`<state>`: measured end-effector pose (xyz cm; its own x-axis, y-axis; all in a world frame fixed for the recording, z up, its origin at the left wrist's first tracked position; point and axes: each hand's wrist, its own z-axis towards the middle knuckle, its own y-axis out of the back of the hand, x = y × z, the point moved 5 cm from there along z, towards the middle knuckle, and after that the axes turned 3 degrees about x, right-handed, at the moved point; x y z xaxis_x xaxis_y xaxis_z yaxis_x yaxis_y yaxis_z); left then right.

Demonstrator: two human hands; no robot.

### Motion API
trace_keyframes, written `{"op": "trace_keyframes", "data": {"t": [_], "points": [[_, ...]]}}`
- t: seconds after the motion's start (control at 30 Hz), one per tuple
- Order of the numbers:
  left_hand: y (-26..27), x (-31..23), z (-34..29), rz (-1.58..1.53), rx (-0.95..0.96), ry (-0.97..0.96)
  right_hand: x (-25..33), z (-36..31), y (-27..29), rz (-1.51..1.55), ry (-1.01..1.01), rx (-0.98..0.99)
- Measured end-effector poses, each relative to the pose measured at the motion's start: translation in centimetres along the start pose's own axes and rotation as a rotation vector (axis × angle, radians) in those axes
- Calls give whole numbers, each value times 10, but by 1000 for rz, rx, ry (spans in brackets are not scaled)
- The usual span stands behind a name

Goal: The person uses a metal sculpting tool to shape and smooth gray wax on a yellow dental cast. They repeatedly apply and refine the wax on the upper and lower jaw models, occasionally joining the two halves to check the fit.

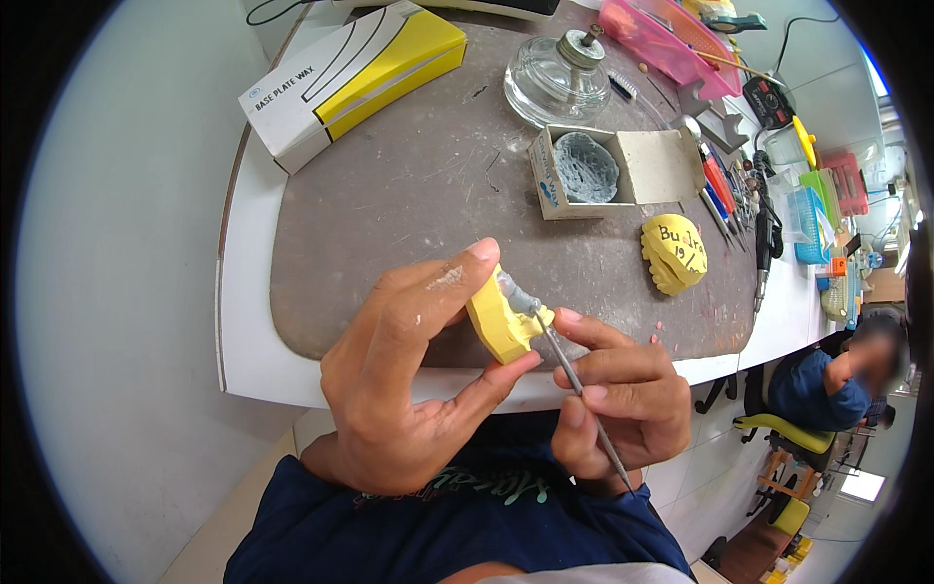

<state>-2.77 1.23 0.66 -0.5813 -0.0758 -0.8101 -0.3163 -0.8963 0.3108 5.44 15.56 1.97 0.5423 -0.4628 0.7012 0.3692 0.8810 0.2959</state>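
Between the fingertips and thumb of my left hand [409,365] is a yellow dental cast [497,323], held up over the bench's near edge. Greyish wax [516,292] lies along part of the cast. My right hand [628,399] grips a thin metal wax carver [587,391] like a pen, its tip touching the wax or the cast's edge beside it. Some right fingertips rest close against the cast. A second yellow cast [674,255] with handwriting lies on the mat to the right. Beyond my hands stands an opened small box [551,191] holding a round grey-blue wax block [586,167].
A glass spirit burner [556,80] stands at the back, near a yellow-and-white carton [355,83]. Pens and metal tools [720,190] lie at the right, below a pink basket [671,44]. A handpiece [764,263] lies by the mat's right edge. Another person [827,380] sits far right.
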Motion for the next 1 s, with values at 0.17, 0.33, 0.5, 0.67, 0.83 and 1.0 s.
{"op": "trace_keyframes", "data": {"t": [0.17, 0.33, 0.5, 0.67, 0.83, 1.0], "points": [[0, 1, 0, -28, -2, 6, 1, 0, -1, 7, -16, -5], [0, 1, -1, -34, -4, 12, 1, 0, 0, 23, -51, -40], [0, 2, -1, -108, 0, 65, 2, -2, 1, 39, -56, -87], [0, 1, -2, -114, 6, 87, 1, 0, 1, 39, -29, -93], [-1, 3, -2, -111, 11, 73, 0, 0, 1, 37, -25, -71], [0, 2, -2, -97, 10, 69, 1, 0, 2, 11, -51, -27]]}}
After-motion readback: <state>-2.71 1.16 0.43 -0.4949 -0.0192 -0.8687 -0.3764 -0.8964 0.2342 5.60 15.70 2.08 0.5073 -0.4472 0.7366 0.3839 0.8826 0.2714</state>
